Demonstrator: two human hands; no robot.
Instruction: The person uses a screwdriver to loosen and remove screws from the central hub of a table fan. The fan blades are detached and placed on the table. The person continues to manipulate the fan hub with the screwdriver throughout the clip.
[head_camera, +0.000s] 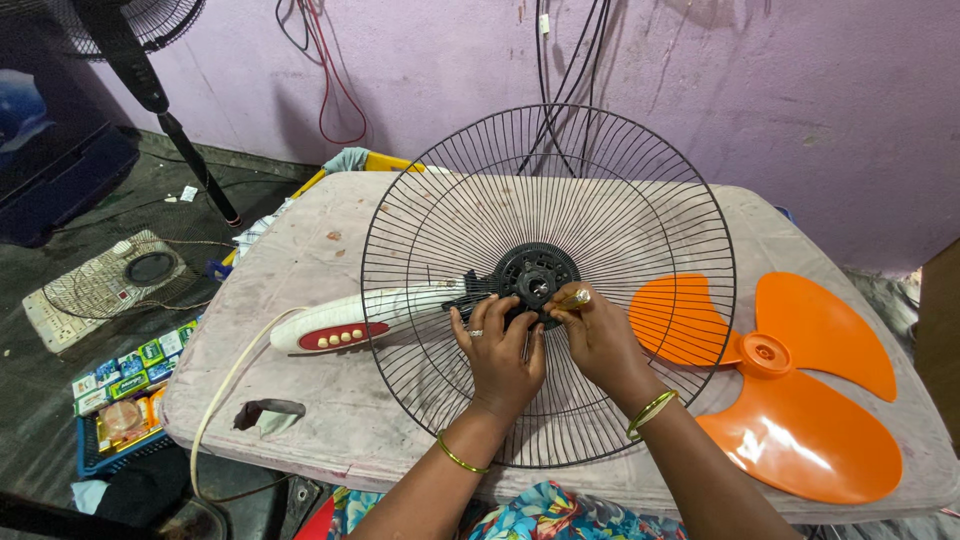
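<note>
Head view: I have the black wire fan guard (548, 285) lying on the worn table (330, 420), its round hub (537, 278) just ahead of both my hands. The white fan body (375, 315) with its red button panel lies under the guard to the left, its cord (225, 385) trailing off the table edge.

My left hand (497, 350) rests on the guard at the lower left of the hub, fingers spread and pressing on the wires; it grasps nothing closed, it steadies. My right hand (600, 335) is clenched on a small tool with a yellow handle (577, 297), its tip pointed at the hub; whether the tip is seated on a fastener I cannot tell, my fingers hide it.

The orange fan blade (790, 385) lies loose on the table to the right, partly under the guard's rim and near the table's edge.

Risks, in my judgement: the tool could slip off the hub if the guard shifts under my left hand, since the guard rests on the rounded body and may rock. The blade could be knocked off the table if the guard swings right. The hanging cord could snag and drag the body
</note>
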